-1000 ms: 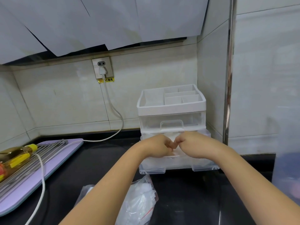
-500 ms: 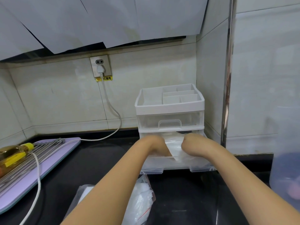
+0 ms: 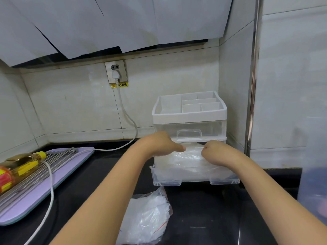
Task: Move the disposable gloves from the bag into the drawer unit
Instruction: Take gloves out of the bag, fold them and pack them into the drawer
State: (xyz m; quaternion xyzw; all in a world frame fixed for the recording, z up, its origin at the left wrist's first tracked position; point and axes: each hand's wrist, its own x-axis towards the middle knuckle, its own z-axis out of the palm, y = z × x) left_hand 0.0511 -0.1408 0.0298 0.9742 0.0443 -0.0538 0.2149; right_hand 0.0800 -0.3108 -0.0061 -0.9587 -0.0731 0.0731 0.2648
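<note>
A white drawer unit (image 3: 189, 117) stands in the back right corner of the black counter. Its lower clear drawer (image 3: 194, 179) is pulled out, and clear disposable gloves (image 3: 189, 160) lie piled inside it. My left hand (image 3: 160, 145) and my right hand (image 3: 215, 152) are both over the open drawer, fingers curled down onto the gloves, a gap of glove plastic showing between them. A clear zip bag (image 3: 146, 218) with more gloves lies on the counter in front of the unit, between my forearms.
A purple tray (image 3: 44, 188) with metal rods and a yellow-capped oil bottle (image 3: 19, 163) sits at the left. A white power cord (image 3: 51, 191) runs from the wall socket (image 3: 115, 72) across it. A translucent container (image 3: 313, 183) stands at the right edge.
My hands, touching each other over the drawer one second ago, have moved apart sideways, spreading the gloves out in the drawer.
</note>
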